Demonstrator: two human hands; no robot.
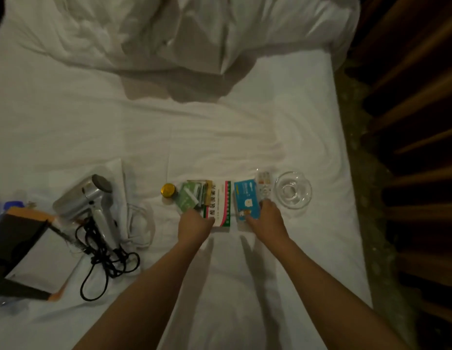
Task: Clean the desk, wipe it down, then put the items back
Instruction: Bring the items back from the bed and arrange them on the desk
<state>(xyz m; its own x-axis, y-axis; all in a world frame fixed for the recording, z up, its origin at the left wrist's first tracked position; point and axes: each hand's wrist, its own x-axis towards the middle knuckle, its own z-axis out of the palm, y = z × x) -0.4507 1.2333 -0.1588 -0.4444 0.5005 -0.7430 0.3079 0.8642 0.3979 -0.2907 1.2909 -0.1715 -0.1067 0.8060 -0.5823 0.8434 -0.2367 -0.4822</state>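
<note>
Several small items lie in a row on the white bed sheet (219, 137). My left hand (194, 224) grips the near end of a white medicine box (221, 200) with red and green edging, next to a green packet (188, 198). My right hand (266, 218) holds the near end of a blue box (245, 198); a white remote control (264, 184) lies just beyond my fingers. A gold-lidded jar (168, 190) sits left of the green packet. A clear glass ashtray (293, 191) stands at the right end.
A silver hair dryer (87, 195) with a tangled black cord (106, 261) lies at the left, beside a white cable (141, 223) and a dark and orange box (22, 251). A crumpled duvet (184, 34) covers the far side. The bed's right edge meets dark wooden slats (416, 147).
</note>
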